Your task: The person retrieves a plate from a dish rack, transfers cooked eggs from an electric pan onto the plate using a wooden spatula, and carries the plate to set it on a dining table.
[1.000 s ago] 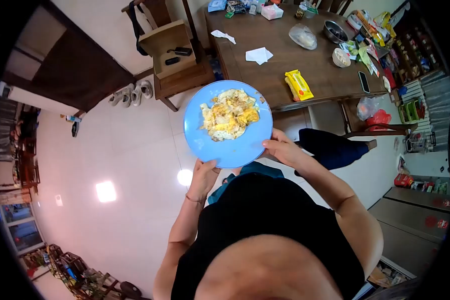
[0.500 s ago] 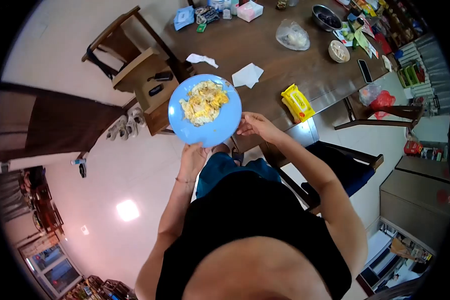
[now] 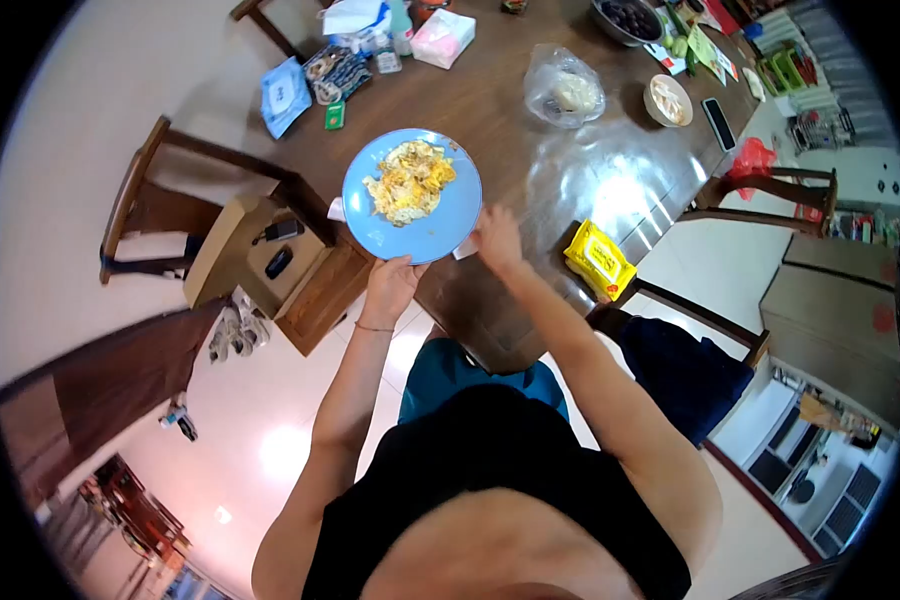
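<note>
A blue plate (image 3: pixel 410 235) with cooked egg (image 3: pixel 412 182) on it is over the near left corner of the wooden table (image 3: pixel 490 310). My left hand (image 3: pixel 395 285) grips the plate's near rim. Close beside the plate's right edge is my right hand (image 3: pixel 497 238), blurred, its fingers smeared by motion. A bit of white paper (image 3: pixel 464 249) shows between the plate and that hand, and more white paper (image 3: pixel 336 209) peeks out at the plate's left. To the right lies a yellow packet (image 3: pixel 599 262) near the table edge.
A chair with an open cardboard box (image 3: pixel 232 250) stands left. On the table are a plastic bag (image 3: pixel 565 88), a bowl (image 3: pixel 667 101), a metal bowl (image 3: pixel 627 20), a phone (image 3: pixel 718 124), a tissue pack (image 3: pixel 443 40) and blue wipes (image 3: pixel 285 97). Dark cloth (image 3: pixel 685 370) hangs on a right-hand chair.
The body and view have moved up to the table and turned. The plate, earlier held by both hands, is now over the table corner, and my right hand has come away from its rim.
</note>
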{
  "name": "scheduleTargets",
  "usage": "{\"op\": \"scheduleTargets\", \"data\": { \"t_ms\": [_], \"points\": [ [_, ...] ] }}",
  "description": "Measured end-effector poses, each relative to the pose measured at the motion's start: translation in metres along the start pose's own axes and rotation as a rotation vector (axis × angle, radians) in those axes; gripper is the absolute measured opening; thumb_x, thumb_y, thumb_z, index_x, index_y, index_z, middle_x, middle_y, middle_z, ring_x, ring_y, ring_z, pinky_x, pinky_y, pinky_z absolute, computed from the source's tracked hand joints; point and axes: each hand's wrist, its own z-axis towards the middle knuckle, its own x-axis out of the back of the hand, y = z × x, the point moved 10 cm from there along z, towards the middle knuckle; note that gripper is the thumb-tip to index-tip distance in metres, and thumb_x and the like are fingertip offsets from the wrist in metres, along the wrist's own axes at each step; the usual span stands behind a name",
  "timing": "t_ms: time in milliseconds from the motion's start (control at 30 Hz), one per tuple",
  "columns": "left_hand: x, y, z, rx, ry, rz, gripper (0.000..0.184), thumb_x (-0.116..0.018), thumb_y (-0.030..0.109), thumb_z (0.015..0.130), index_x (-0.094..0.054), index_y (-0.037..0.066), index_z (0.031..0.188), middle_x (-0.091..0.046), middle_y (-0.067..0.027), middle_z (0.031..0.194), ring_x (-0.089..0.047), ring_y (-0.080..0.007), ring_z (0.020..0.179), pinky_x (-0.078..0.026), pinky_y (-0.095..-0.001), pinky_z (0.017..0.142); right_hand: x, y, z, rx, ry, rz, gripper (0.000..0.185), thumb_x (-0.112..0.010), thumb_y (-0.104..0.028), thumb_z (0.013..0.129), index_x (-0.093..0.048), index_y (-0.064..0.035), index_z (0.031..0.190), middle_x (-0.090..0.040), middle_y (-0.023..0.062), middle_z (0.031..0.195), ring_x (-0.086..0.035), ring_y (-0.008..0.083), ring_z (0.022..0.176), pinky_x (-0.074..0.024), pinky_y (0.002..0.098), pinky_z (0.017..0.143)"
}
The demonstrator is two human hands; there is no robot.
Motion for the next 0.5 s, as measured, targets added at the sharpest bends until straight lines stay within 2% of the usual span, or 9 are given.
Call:
{"op": "scheduleTargets", "data": {
  "t_ms": [67, 133, 167, 233, 300, 367, 433, 500],
  "points": [
    [0.013, -0.012, 0.032, 0.079, -0.002, -0.011, 0.04, -0.043, -0.006, 0.076, -0.041, 0.0, 0.116, -0.049, -0.013, 0.115, -0.05, -0.0249, 0.105, -0.042, -0.0377, 0.09, -0.036, -0.024, -0.034, 0.091, -0.055, 0.028, 0.018, -0.047, -0.018, 0.076, -0.051, -0.0061, 0.089, -0.048, 0.0141, 0.091, -0.048, 0.0297, 0.084, -0.0404, 0.0398, 0.072],
    [0.024, -0.04, 0.05, 0.137, -0.005, -0.021, 0.04, -0.043, -0.007, 0.076, -0.041, 0.0, 0.116, -0.049, -0.0128, 0.115, -0.049, -0.0248, 0.105, -0.042, -0.0379, 0.091, -0.043, -0.046, -0.082, 0.207, -0.143, 0.085, 0.024, -0.047, -0.016, 0.074, -0.051, -0.0052, 0.095, -0.048, 0.013, 0.092, -0.046, 0.0282, 0.086, -0.0384, 0.0398, 0.072],
    [0.03, -0.054, 0.062, 0.159, -0.016, -0.011, 0.04, -0.043, -0.007, 0.076, -0.041, 0.0, 0.116, -0.049, -0.0127, 0.114, -0.049, -0.0248, 0.105, -0.042, -0.038, 0.091, -0.062, -0.041, -0.099, 0.193, -0.177, 0.003, 0.03, -0.05, -0.014, 0.072, -0.05, -0.0058, 0.1, -0.048, 0.0129, 0.098, -0.045, 0.029, 0.091, -0.0375, 0.041, 0.076],
    [0.04, -0.081, 0.085, 0.2, -0.006, -0.03, 0.041, -0.042, -0.007, 0.076, -0.041, 0.0, 0.116, -0.049, -0.0126, 0.115, -0.048, -0.0249, 0.106, -0.041, -0.0382, 0.091, -0.028, -0.051, -0.103, 0.219, -0.203, 0.125, 0.053, -0.06, -0.015, 0.065, -0.045, -0.0093, 0.115, -0.046, 0.0128, 0.11, -0.043, 0.0307, 0.102, -0.0349, 0.0419, 0.085],
    [0.048, -0.116, 0.096, 0.248, 0.044, -0.082, 0.041, -0.041, -0.007, 0.076, -0.041, 0.0, 0.116, -0.048, -0.0125, 0.116, -0.047, -0.025, 0.108, -0.04, -0.0384, 0.092, 0.012, -0.038, -0.096, 0.243, -0.108, 0.191, 0.051, -0.063, -0.019, 0.064, -0.048, -0.0088, 0.112, -0.047, 0.0129, 0.107, -0.043, 0.0306, 0.102, -0.0347, 0.0421, 0.086],
    [0.054, -0.152, 0.097, 0.314, 0.12, -0.237, 0.043, -0.039, -0.007, 0.076, -0.039, 0.002, 0.118, -0.045, -0.0125, 0.119, -0.041, -0.0257, 0.113, -0.035, -0.0412, 0.096, 0.036, 0.005, -0.075, 0.22, -0.003, 0.3, 0.043, -0.062, -0.019, 0.065, -0.053, -0.0071, 0.106, -0.049, 0.0147, 0.104, -0.044, 0.032, 0.1, -0.0356, 0.0419, 0.086],
    [0.04, -0.164, 0.092, 0.324, 0.094, -0.154, 0.038, -0.043, 0.0, 0.081, -0.039, 0.003, 0.119, -0.045, -0.0131, 0.119, -0.041, -0.0262, 0.114, -0.034, -0.0412, 0.096, 0.059, 0.074, -0.043, 0.006, 0.164, 0.288, 0.034, -0.06, -0.017, 0.069, -0.055, -0.0054, 0.101, -0.05, 0.0167, 0.101, -0.045, 0.0334, 0.098, -0.0366, 0.0415, 0.085],
    [0.04, -0.184, 0.08, 0.491, 0.09, 0.07, 0.035, -0.046, 0.009, 0.084, -0.04, 0.004, 0.118, -0.045, -0.0132, 0.119, -0.041, -0.0255, 0.114, -0.035, -0.0399, 0.095, 0.083, 0.149, -0.008, -0.173, 0.389, 0.206, 0.033, -0.059, -0.014, 0.074, -0.052, -0.0029, 0.105, -0.05, 0.0165, 0.104, -0.045, 0.0334, 0.099, -0.0369, 0.0401, 0.084]
  ]
}}
